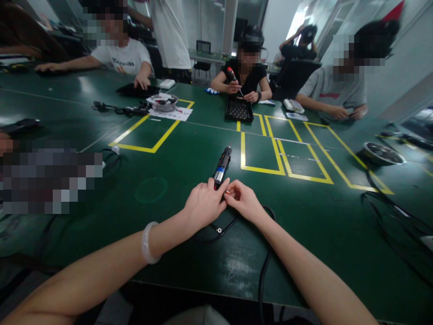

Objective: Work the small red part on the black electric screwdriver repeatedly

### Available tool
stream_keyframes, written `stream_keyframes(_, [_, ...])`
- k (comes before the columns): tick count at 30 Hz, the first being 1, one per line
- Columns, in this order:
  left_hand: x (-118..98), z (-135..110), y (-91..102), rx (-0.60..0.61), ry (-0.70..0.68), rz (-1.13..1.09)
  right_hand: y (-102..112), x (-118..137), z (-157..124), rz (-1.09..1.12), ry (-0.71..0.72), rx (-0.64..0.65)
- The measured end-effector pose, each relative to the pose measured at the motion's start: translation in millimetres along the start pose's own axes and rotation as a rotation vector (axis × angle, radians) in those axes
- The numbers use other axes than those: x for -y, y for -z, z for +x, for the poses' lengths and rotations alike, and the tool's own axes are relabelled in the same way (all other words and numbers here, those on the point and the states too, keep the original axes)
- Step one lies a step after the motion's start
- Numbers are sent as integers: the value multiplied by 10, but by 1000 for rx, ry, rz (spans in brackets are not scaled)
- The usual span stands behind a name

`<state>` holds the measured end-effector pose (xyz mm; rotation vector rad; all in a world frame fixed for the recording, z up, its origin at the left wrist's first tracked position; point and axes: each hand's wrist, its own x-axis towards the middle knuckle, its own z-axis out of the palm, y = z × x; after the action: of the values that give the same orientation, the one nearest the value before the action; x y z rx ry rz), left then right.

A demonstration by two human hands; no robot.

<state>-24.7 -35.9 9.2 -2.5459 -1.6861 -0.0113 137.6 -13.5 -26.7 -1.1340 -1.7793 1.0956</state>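
A black electric screwdriver point(221, 168) with a blue band lies on the green table point(162, 153), tip pointing away from me. My left hand point(204, 204) is curled around its near end, a pale bangle on the wrist. My right hand point(244, 200) meets it from the right, fingers pinched on a small metal part at the tool's base. A black cable point(223, 228) runs from under my hands toward the table's near edge.
Yellow tape rectangles point(264, 153) mark the table ahead. Across sit several people; one holds a red-handled screwdriver over a black tray point(239, 110). A metal bowl point(164, 103) on paper stands far left, a round fan part point(382, 153) and loose cables point(389, 203) at right.
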Motion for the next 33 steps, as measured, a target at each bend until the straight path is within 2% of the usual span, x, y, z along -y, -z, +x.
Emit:
stream_keyframes(6, [151,3,21,-27,-11,-76,107,-68,37,155,-124,23])
stream_keyframes(14, [372,72,-29,60,17,-243,263,-43,77,346,-153,-28])
stream_keyframes(33, [394,96,-96,48,9,-267,222,-47,59,382,-141,35])
